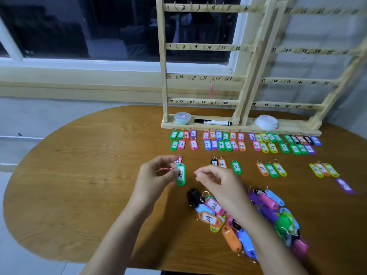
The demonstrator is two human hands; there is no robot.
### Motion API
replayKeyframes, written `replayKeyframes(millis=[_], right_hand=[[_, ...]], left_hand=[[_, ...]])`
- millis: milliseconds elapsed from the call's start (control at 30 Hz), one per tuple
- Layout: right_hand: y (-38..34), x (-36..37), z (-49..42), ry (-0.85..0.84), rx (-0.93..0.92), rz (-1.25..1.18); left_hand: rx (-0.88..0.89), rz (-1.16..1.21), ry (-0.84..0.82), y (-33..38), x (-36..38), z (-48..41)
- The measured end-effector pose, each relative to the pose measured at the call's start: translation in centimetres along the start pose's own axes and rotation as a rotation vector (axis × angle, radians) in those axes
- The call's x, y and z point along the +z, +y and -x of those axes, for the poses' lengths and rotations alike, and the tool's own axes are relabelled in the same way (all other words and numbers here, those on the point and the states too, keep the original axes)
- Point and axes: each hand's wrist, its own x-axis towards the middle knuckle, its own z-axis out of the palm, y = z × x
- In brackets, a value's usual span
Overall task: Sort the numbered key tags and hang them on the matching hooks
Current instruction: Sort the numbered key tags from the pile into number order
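The oval wooden worktop (pixel 79 175) carries a numbered hook rack (pixel 202 62) at twelve o'clock, with a pink tag (pixel 211 90) hanging under 17. Sorted tag rows (pixel 218 141) lie before it. A loose tag heap (pixel 268 215) at five o'clock is partly hidden by the right forearm. Mid-worktop, the left hand (pixel 156 175) fingers pinch a green tag (pixel 180 174), its number blurred. The right hand (pixel 216 181) fingers hang half-curled and empty.

A plain room, home or office unclear: wooden table (pixel 79 175) by a white-framed window (pixel 59 36) (dark glass).
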Motion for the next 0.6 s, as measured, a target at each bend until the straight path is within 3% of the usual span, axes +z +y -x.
replayKeyframes(millis=[167, 367, 500, 600], right_hand=[[0.4, -2.8, 1.3, 0.004, 0.063, -0.091], [2.0, -7.1, 2.3, 0.122, 0.130, -0.240], [3.7, -9.3, 3.1, 0.196, 0.196, -0.303], [4.6, -10.1, 3.6, 0.224, 0.262, -0.366]], left_hand=[[-0.003, 0.030, -0.078, 1.1, 4.3, 0.2], [0.058, -0.033, -0.089, 1.4, 6.6, 0.5], [0.112, -0.317, -0.116, 0.0, 6.1, 0.7], [0.139, -0.556, -0.271, -1.6, 5.6, 0.9]])
